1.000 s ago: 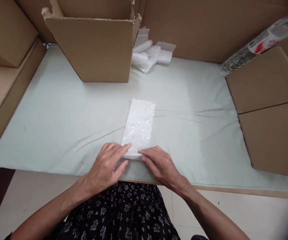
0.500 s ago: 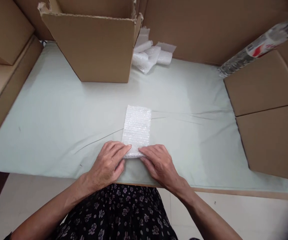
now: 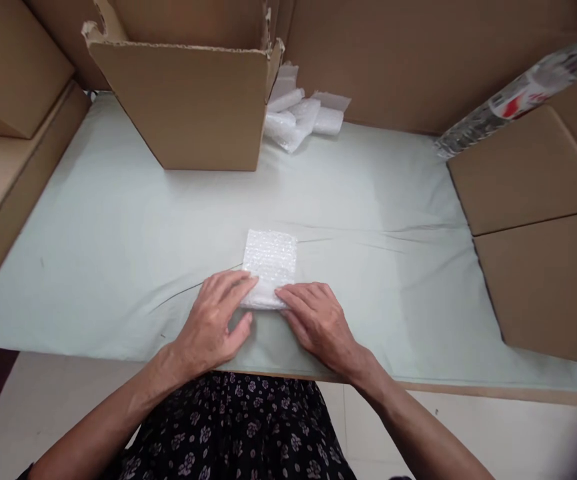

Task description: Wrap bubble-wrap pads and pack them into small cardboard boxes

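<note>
Reckoning the clock from the middle of the view, with twelve at the top. Handling a small sheet of bubble wrap [image 3: 270,257], lying flat on the pale green cloth [image 3: 388,313] just below centre, toward six, near the table's front edge. Showing a thicker, layered band along its six o'clock side. Resting the left hand [image 3: 211,320] at the sheet's eight o'clock, laying its fingertips over that corner and holding the thumb apart from them, leaving an open gap. Bending the right hand [image 3: 321,320] in at the sheet's four o'clock, laying its fingers close together over that corner and tucking the thumb below; not being able to tell whether pinching the sheet or only pressing it. Seeing at eleven an open-topped carton [image 3: 203,110], standing on the cloth, and just beside it, at twelve, a loose heap of bubble wrap pieces [image 3: 298,120]. Spotting at two a clear bottle [image 3: 521,97] with a red and white label, slanting in this view beside brown boxes [image 3: 533,180] at three. Noticing more cardboard boxes [image 3: 18,73] at ten. Wearing a dark flowered garment [image 3: 248,433], showing at six.
</note>
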The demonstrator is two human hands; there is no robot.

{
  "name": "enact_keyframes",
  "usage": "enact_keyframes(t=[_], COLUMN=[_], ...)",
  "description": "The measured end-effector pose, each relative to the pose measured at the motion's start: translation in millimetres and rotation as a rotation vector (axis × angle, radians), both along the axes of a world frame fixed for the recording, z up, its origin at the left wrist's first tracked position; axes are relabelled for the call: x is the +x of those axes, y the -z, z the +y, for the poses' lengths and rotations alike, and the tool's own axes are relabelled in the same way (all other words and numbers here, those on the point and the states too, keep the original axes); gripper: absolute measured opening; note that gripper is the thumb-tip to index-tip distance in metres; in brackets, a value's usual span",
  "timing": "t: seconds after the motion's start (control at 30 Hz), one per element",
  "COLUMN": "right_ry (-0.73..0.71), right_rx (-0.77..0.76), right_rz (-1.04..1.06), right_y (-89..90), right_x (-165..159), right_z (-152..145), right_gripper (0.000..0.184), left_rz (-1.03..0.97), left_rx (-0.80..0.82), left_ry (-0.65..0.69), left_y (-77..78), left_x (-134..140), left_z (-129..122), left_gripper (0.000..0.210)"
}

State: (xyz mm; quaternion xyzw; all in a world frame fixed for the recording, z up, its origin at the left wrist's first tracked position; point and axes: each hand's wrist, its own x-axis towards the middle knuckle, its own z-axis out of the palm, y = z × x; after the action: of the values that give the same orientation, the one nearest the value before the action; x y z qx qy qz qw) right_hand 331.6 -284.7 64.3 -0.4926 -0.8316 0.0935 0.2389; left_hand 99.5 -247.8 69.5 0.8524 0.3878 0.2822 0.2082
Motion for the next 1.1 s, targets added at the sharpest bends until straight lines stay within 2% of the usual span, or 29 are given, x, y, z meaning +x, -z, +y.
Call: enact_keyframes(t=[0.07,0.13,0.27,0.37,0.43,0.53,0.63,0.73,0.8,0.9,0.93,1.0,1.03,1.1], right_ry=[-0.019,0.002,0.119,0.026,0.0,0.128,0.202,0.145,0.128,0.103,0.079,0.042,0.05,0.121], right_rx=[-0.154,-0.225,0.035,0.053,0.007,-0.105,-0.345,-0.522,-0.524,-0.529,-0.547,-0.557,-0.544,-0.499], right_rz=[0.11,0.134,-0.017,-0.161,-0.138,0.152,0.463,0.588,0.6,0.602,0.596,0.558,0.537,0.518], right_y=[-1.2,-3.6,-7.6,-5.3,-1.2,2.4,-1.7,-10.8,-17.3,-25.6,-27.8,-31.1,-32.3,-33.9], right_x=[2.8,4.5,-1.4,-10.4,-14.4,-17.5,-20.3,-18.9,-13.2,-2.6,-0.2,2.5,3.4,6.6], right_z=[0.8,-1.8,-6.6,0.8,10.5,21.9,21.4,15.2,14.2,21.3,25.4,34.1,38.1,44.2], right_gripper=[0.03,0.029,0.027,0.026,0.024,0.024,0.024,0.021,0.028,0.054,0.054,0.038,0.029,0.022], left_rz=[-0.042,-0.035,0.109,0.131,-0.001,-0.295,-0.562,-0.688,-0.65,-0.471,-0.405,-0.29,-0.245,-0.179], left_rx=[-0.062,-0.096,-0.028,-0.009,-0.114,-0.431,-0.713,-0.793,-0.733,-0.606,-0.559,-0.433,-0.34,-0.091], left_ry=[0.058,0.033,-0.093,-0.176,-0.268,-0.398,-0.378,-0.346,-0.328,-0.2,-0.134,-0.013,0.018,-0.005], left_y=[-2.3,-1.5,5.4,7.8,7.0,5.4,5.8,6.1,5.5,4.7,3.9,-0.7,-5.8,-22.8], left_x=[-2.6,-2.5,2.6,2.4,-0.4,-0.6,10.5,24.8,29.4,27.4,24.9,17.2,12.1,-0.1], left_z=[-6.2,-7.4,4.8,11.6,8.7,-4.9,-17.7,-21.4,-20.6,-17.0,-14.2,-3.0,6.4,34.8], left_gripper=[0.046,0.044,0.038,0.037,0.042,0.057,0.072,0.075,0.075,0.076,0.077,0.077,0.075,0.064])
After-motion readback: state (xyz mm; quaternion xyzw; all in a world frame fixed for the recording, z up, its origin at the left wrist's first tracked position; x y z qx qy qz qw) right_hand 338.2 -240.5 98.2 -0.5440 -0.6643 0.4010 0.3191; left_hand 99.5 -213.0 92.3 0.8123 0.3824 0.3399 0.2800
